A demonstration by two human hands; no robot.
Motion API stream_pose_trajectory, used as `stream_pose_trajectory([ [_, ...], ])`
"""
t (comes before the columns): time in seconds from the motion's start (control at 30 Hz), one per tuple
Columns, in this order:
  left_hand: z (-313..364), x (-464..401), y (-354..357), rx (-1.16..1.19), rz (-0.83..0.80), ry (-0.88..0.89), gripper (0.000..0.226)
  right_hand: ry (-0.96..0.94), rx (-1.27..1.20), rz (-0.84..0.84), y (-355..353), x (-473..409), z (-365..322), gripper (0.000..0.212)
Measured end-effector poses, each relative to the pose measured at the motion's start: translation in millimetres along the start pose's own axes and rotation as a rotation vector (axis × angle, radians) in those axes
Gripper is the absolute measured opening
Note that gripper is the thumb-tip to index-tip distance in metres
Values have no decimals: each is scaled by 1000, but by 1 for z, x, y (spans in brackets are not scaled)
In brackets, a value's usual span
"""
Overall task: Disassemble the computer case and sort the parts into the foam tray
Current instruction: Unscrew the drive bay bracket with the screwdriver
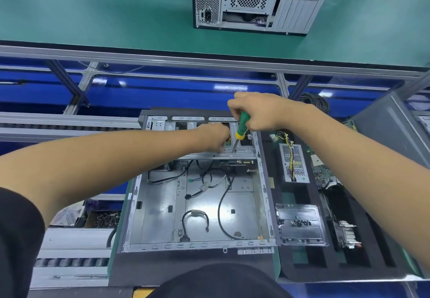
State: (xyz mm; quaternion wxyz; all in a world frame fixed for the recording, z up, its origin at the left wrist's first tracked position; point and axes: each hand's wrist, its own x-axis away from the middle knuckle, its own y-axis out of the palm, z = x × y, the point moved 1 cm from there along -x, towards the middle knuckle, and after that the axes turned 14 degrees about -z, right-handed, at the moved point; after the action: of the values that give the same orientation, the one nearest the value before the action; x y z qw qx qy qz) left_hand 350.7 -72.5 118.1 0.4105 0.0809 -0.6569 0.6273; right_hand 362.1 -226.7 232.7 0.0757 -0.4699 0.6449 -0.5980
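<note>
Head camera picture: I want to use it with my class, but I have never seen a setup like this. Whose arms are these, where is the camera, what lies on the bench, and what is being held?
There is no robot here. The camera sits on a person's head and looks forward and down, so both arms reach into the picture from below.

In the middle lies an open computer case, mostly emptied, with loose black cables inside. The right hand grips a green and yellow screwdriver, its tip down on a metal bracket at the far end of the case. The left hand rests on that bracket beside the tip; whether it pinches anything cannot be told.

To the right is a black foam tray holding removed parts: a power supply with yellow wires, a circuit board, and a metal plate carrying small screws.

A second computer case stands on the green bench behind.
</note>
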Motion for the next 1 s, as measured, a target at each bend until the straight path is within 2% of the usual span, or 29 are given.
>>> stream_pose_trajectory([
  [0.07,3,0,-1,-39,4,0,12,-1,2,-1,0,0,0,34],
  [0.17,9,6,-5,-228,-36,47,31,-3,-2,-7,0,0,1,34],
  [0.27,5,12,-12,-289,-29,85,19,-6,-28,-4,-3,-1,3,34],
  [0.33,-9,13,-17,-139,41,162,11,-16,-66,25,-8,-2,5,32],
  [0.5,-43,26,-14,443,198,398,10,-40,-91,47,-17,-9,5,22],
  [0.67,-45,18,25,722,195,388,8,-52,-98,40,-11,-17,7,19],
  [0.73,-43,14,35,809,232,359,4,-52,-101,34,-10,-20,7,17],
  [0.83,-41,13,44,873,289,326,11,-54,-90,21,-9,-24,5,15],
  [1.0,-41,8,49,844,268,307,9,-3,-105,-27,-9,-28,5,18],
])
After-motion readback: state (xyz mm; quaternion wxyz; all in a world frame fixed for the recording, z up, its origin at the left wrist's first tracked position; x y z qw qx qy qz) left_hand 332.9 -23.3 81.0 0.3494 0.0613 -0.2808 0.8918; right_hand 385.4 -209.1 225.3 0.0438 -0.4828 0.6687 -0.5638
